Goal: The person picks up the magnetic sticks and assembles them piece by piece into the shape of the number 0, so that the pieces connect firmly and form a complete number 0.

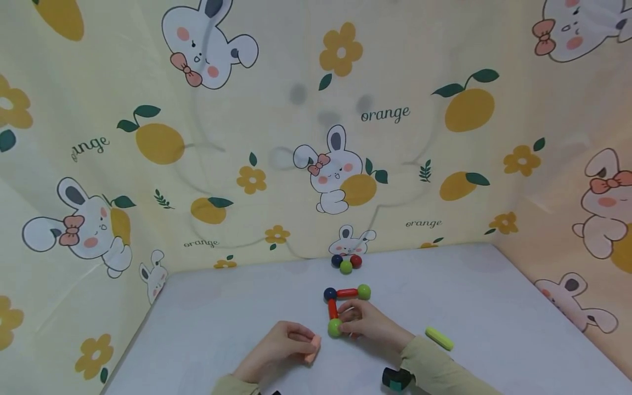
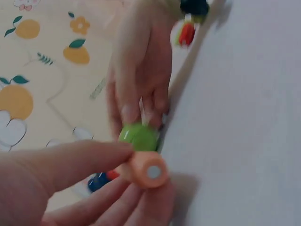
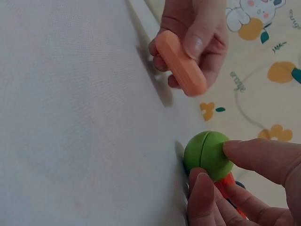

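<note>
My left hand (image 1: 286, 346) pinches a light orange magnetic rod (image 3: 181, 63) between thumb and fingers. A pale metal disc shows on the rod's end in the left wrist view. My right hand (image 1: 369, 323) grips a green ball (image 3: 207, 153), thumb on one side and index finger on the other. That ball sits at the near end of a red rod (image 1: 333, 309), which runs to a dark blue ball (image 1: 329, 294). From the blue ball a second red rod (image 1: 347, 293) leads right to another green ball (image 1: 364, 291). The orange rod is held just left of and nearer than the gripped ball.
Farther back on the white table (image 1: 222, 307), a dark blue ball (image 1: 337, 260), a red ball (image 1: 356, 261) and a green ball (image 1: 346, 267) sit together. A lime green rod (image 1: 439, 339) lies beside my right forearm. A patterned cloth (image 1: 296, 181) hangs behind the table.
</note>
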### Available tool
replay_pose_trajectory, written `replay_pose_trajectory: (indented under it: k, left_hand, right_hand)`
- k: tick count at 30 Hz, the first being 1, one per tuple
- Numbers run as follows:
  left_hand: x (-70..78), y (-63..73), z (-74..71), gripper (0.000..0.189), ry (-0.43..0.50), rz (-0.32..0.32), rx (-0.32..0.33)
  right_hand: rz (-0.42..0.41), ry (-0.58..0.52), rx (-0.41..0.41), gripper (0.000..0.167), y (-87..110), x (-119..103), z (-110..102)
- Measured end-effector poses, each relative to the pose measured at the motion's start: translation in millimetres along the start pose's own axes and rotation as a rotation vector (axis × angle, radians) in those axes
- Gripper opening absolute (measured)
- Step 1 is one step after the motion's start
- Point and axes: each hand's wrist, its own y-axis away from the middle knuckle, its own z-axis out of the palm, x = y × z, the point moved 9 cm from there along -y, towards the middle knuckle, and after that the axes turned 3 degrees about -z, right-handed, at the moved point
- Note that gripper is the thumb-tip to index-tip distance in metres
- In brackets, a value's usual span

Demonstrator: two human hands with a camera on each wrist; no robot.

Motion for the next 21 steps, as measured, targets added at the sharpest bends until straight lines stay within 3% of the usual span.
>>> replay_pose_trajectory:
  k: [8, 15, 21]
  left_hand:
    - [-1.6, -8.1, 32.8, 0.027, 0.274, -0.061, -0.051]
    - [-4.5, -6.9, 43.8, 0.029, 0.328, -0.107, -0.015]
    - [-5.0, -9.8, 46.8, 0.031, 0.355, -0.102, 0.008]
  right_hand:
    - [0.004, -0.006, -0.013, 0.036, -0.2, -0.9, 0.1]
    - [0.009, -0.005, -0.015, 0.035, -0.5, -2.4, 0.6]
    - [0.009, -0.009, -0.014, 0.035, -1.1, -1.4, -0.5]
